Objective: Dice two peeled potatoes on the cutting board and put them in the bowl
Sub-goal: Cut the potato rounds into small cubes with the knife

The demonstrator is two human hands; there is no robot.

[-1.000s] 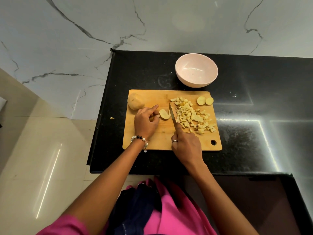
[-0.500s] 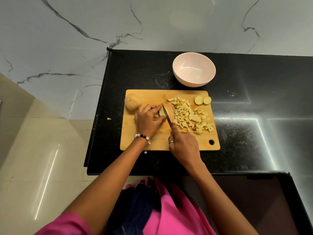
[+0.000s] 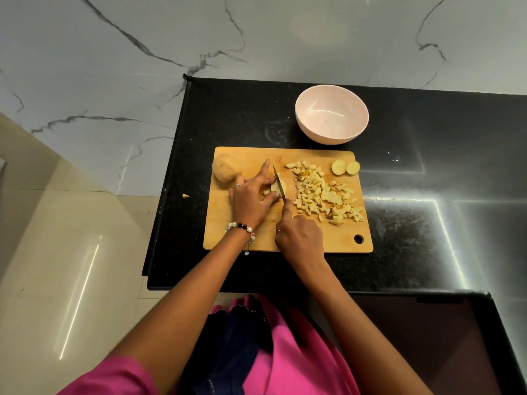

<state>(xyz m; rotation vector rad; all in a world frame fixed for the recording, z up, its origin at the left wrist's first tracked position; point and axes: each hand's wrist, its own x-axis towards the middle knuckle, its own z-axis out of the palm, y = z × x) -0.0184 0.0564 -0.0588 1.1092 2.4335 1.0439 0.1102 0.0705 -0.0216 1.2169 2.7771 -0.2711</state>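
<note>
Left hand (image 3: 251,199) pinning potato piece (image 3: 278,187), right hand (image 3: 299,238) gripping knife (image 3: 280,183) (no readable writing)

left wrist: wearing a beaded bracelet (image 3: 240,227), pale and dark beads, small charm dangling
left hand (image 3: 251,199): wearing a ring
right hand (image 3: 300,237): wearing a ring
clothing: wearing a pink top (image 3: 285,360), dark navy cloth (image 3: 228,352) hanging at front

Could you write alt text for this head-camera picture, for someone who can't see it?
A person's right hand cuts a potato piece with a knife while the left hand holds it on a wooden cutting board. Diced potato, two round slices and a whole potato share the board; beyond stands an empty pink bowl.
</note>
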